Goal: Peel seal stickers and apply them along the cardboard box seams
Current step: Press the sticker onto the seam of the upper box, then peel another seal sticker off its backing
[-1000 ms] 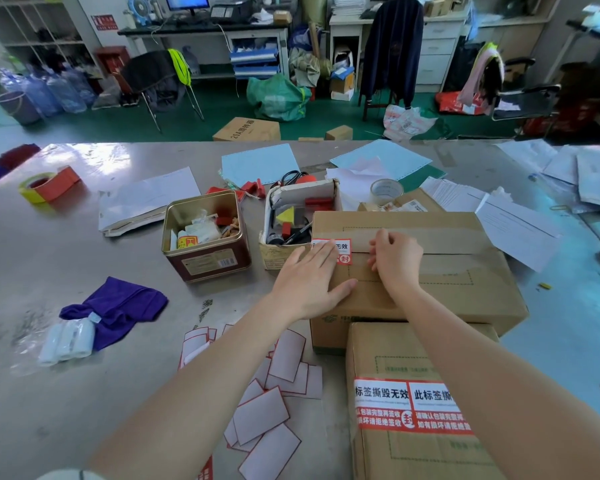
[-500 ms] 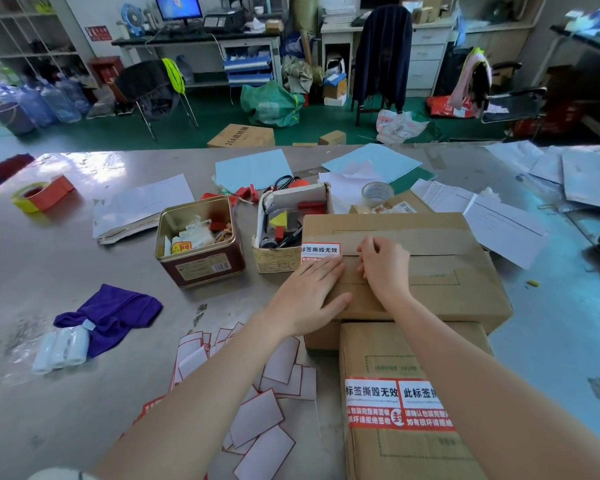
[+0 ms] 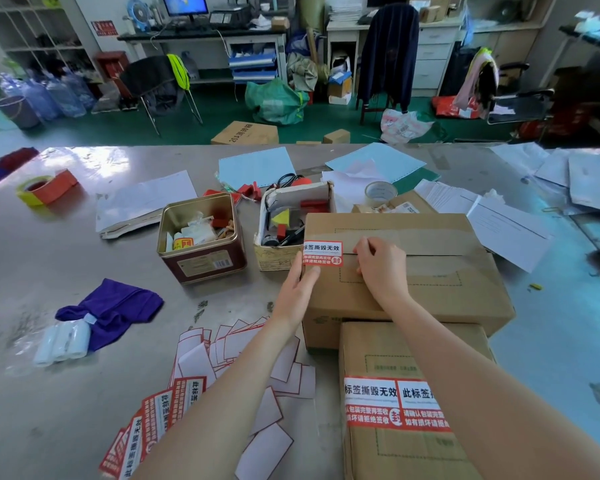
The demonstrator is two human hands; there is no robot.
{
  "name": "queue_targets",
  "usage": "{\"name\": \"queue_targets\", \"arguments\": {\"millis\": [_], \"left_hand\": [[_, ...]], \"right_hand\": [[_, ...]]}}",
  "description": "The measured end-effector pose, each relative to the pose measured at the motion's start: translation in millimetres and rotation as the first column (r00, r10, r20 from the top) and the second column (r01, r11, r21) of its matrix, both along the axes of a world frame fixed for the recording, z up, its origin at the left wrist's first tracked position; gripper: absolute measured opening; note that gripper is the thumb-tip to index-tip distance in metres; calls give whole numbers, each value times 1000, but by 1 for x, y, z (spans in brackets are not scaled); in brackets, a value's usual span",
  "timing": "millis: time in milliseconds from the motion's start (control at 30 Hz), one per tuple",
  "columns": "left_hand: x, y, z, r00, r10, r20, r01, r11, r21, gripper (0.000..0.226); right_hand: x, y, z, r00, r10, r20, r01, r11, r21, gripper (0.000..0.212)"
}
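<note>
A cardboard box (image 3: 430, 271) lies on the metal table with a taped seam across its top. A red and white seal sticker (image 3: 323, 252) sits on the seam at the box's left edge. My left hand (image 3: 297, 289) rests against the box's left side, its thumb just below the sticker. My right hand (image 3: 381, 268) lies flat on the box top just right of the sticker. A second box (image 3: 388, 344) stands nearer to me, with two seal stickers (image 3: 395, 403) across its top. Unused stickers (image 3: 153, 424) and peeled white backings (image 3: 236, 344) lie at the lower left.
An open metal tin (image 3: 201, 237) and a small white box of tools (image 3: 291, 216) stand left of the far box. A purple cloth (image 3: 115, 306), white rolls (image 3: 63, 344), a tape dispenser (image 3: 45, 188), a clear tape roll (image 3: 380, 192) and loose papers (image 3: 499, 230) lie around.
My left hand slid off the box top to its left side, uncovering the whole sticker. My right hand stayed beside the sticker on the seam.
</note>
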State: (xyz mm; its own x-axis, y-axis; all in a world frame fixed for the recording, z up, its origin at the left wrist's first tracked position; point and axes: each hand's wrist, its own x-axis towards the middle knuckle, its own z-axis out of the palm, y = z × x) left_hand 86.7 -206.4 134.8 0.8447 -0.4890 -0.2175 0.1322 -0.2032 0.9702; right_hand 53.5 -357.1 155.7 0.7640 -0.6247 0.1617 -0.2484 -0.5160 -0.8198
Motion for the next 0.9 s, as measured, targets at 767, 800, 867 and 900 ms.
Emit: {"name": "queue_targets", "arguments": {"millis": [767, 800, 867, 900], "left_hand": [[17, 178, 6, 968, -251, -29, 188, 637, 747, 29], [13, 187, -4, 963, -266, -44, 198, 585, 787, 30], [7, 204, -25, 961, -270, -59, 192, 498, 846, 37], [4, 216, -36, 959, -280, -46, 175, 453, 874, 40]], "right_hand": [[1, 169, -17, 701, 572, -426, -564, 810, 159, 25], [0, 180, -26, 656, 580, -483, -577, 798, 174, 26], [-6, 198, -45, 590, 592, -549, -592, 780, 205, 29], [-9, 209, -56, 564, 602, -565, -597, 770, 224, 29]]}}
